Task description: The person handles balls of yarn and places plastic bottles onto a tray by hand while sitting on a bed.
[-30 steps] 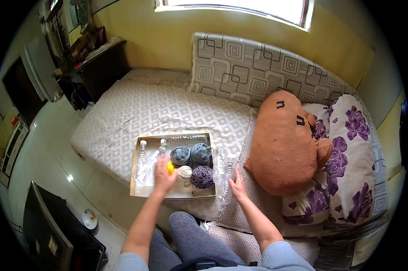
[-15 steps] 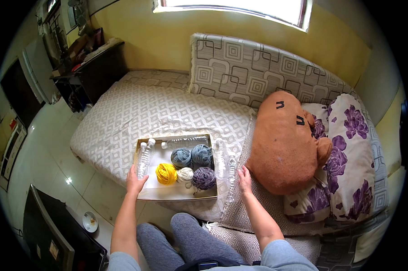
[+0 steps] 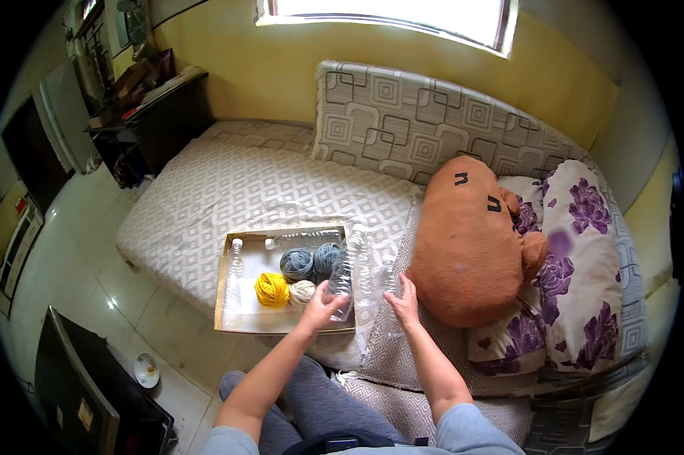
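A shallow cardboard box (image 3: pixel 222 307) rests on the seat before me. In it are a yellow yarn ball (image 3: pixel 271 290), a cream yarn ball (image 3: pixel 302 292) and blue-grey yarn balls (image 3: pixel 297 264). One clear plastic bottle (image 3: pixel 236 277) stands along its left wall, and another bottle (image 3: pixel 305 240) lies along the far wall. My left hand (image 3: pixel 320 307) is closed on a clear plastic bottle (image 3: pixel 345 282) above the box's right side. Beyond that wall are more clear bottles (image 3: pixel 366 265). My right hand (image 3: pixel 405 302) is open beside them, fingers apart; whether it touches one is unclear.
A brown plush toy (image 3: pixel 471 250) leans on floral pillows (image 3: pixel 584 280) at the right. Behind the patterned seat (image 3: pixel 183 189) stands a cushioned backrest (image 3: pixel 433 114). At lower left are a dark flat screen (image 3: pixel 73 387) and a small bowl (image 3: pixel 146 371) on the tiled floor (image 3: pixel 114 303).
My left hand has moved from the box's left side to its right, carrying a bottle across. One bottle fewer stands at the left wall. The purple yarn ball is now hidden.
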### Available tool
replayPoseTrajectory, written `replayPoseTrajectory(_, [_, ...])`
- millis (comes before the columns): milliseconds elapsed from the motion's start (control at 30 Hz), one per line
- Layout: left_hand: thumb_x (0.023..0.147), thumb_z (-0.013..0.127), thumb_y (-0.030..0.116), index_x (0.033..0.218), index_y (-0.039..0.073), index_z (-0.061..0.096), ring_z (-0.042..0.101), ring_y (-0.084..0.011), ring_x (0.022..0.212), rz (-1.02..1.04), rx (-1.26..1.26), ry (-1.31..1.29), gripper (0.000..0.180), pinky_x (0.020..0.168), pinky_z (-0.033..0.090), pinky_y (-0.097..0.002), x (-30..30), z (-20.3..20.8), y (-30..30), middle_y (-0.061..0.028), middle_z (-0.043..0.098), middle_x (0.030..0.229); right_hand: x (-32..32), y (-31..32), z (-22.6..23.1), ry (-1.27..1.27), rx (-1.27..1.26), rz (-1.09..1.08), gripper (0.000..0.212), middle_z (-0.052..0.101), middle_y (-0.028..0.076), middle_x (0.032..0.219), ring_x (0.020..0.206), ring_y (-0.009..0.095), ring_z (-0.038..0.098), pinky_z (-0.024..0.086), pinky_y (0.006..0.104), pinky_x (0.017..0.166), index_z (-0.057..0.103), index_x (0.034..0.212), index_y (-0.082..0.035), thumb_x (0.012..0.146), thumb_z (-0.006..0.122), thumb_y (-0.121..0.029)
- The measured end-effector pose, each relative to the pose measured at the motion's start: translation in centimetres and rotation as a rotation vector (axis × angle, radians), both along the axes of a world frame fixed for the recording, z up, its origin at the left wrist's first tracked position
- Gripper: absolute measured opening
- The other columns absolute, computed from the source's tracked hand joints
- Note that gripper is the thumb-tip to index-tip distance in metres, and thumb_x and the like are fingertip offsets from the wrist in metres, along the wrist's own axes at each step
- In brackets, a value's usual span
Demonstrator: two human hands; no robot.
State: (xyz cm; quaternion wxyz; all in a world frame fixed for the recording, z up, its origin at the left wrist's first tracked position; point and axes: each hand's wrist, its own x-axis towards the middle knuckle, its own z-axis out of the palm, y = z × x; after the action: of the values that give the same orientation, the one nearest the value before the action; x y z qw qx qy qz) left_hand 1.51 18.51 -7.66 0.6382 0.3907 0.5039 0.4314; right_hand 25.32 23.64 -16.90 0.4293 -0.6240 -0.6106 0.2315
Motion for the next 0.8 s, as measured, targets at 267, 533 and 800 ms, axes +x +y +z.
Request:
replayPoseTrajectory(267, [0.082,0.057,0.042,0.137,0.001,0.014,0.039,-0.0274,0.119,-0.019,0.051,0.228,0.08,0.096,0.035,-0.0372,7.2,-6.4,0.5,-0.0175,0.039,0.13,0.6,-0.2,0.0,0.429,-0.229,0.04,0.054,0.04,0.018,0.127,0.115,0.026,0.042,0.033,0.0332,0.098,0.046,0.123,-0.001,0.08,0.059,-0.031])
replayPoseTrajectory(533, [0.08,0.057,0.037,0.128,0.002,0.036,0.038,-0.0321,0.119,-0.413,0.52,0.804,0.063,0.1,0.031,-0.0369,5.2,-4.5,-2.2,-0.0195,0.037,0.131,-1.2,-2.7,4.4,-0.209,0.094,0.071,0.083,0.032,0.023,0.133,0.123,0.036,0.03,0.025,0.0411,0.102,0.034,0.133,-0.01,0.066,0.069,-0.043])
replayPoseTrajectory(800, [0.074,0.05,0.005,0.121,0.02,0.048,0.059,-0.0238,0.087,-0.551,0.827,1.171,0.05,0.075,0.05,-0.0335,1.1,-6.3,-3.7,-0.0056,0.039,0.133,-3.9,-0.5,2.9,-0.5,-0.085,-0.012,0.079,0.019,0.017,0.141,0.132,0.032,0.015,0.009,0.0506,0.106,0.015,0.14,-0.017,0.076,0.06,-0.028])
